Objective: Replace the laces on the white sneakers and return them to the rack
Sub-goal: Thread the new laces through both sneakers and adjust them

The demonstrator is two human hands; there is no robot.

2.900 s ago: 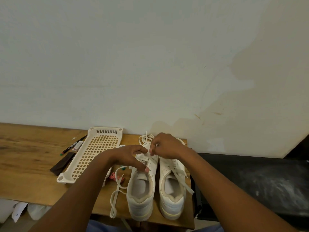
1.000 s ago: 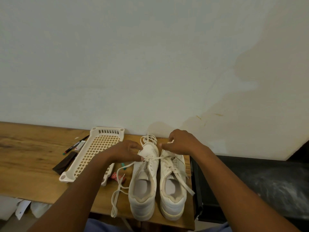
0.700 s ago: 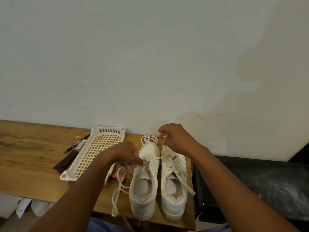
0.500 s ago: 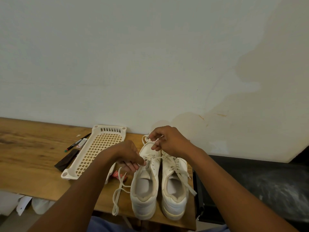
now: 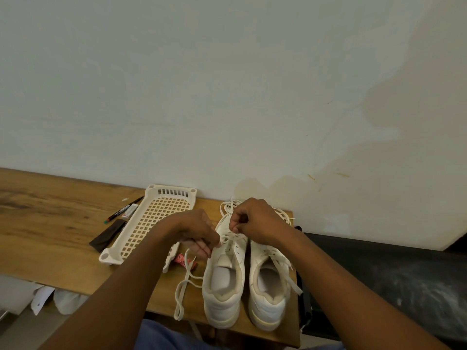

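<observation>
Two white sneakers (image 5: 242, 276) side by side on wooden table (image 5: 50, 231). Left hand (image 5: 194, 231) pinching lace (image 5: 185, 279) at left sneaker's eyelets; right hand (image 5: 255, 221) pinching same lace above its toe.

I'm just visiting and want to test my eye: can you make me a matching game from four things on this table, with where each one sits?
Things:
1. lattice tray
2. marker pen
3. loose lace
4. right-hand sneaker

Places:
A. nearest the table's right edge
B. trailing left of the left-hand sneaker
C. left of the tray, near the wall
D. between the pen and the sneakers

Pairs: 1-D, 2-C, 3-B, 4-A
</observation>
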